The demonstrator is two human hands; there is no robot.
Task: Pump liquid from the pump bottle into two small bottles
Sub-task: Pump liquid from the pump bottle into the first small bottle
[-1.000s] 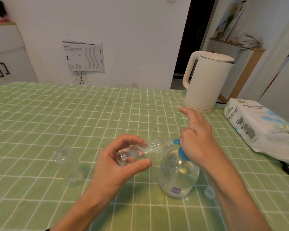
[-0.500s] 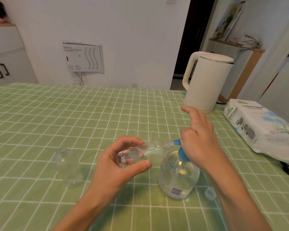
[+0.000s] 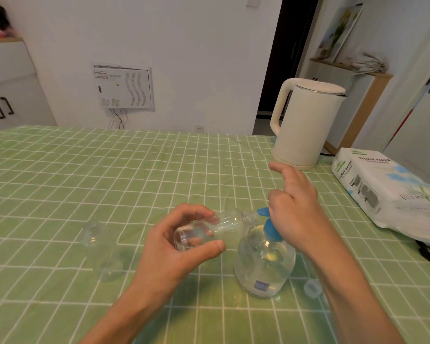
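While my left hand [image 3: 174, 247] is clamping the light, slippery small bottle [image 3: 209, 229] by its base, tilted toward three o'clock, my right hand's [image 3: 296, 212] fingers are curling over the pump bottle [image 3: 263, 264] head.

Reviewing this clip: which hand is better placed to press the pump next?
The right hand. It sits on the blue pump head of the pump bottle. The left hand is occupied, holding a small bottle tilted with its mouth at the nozzle.
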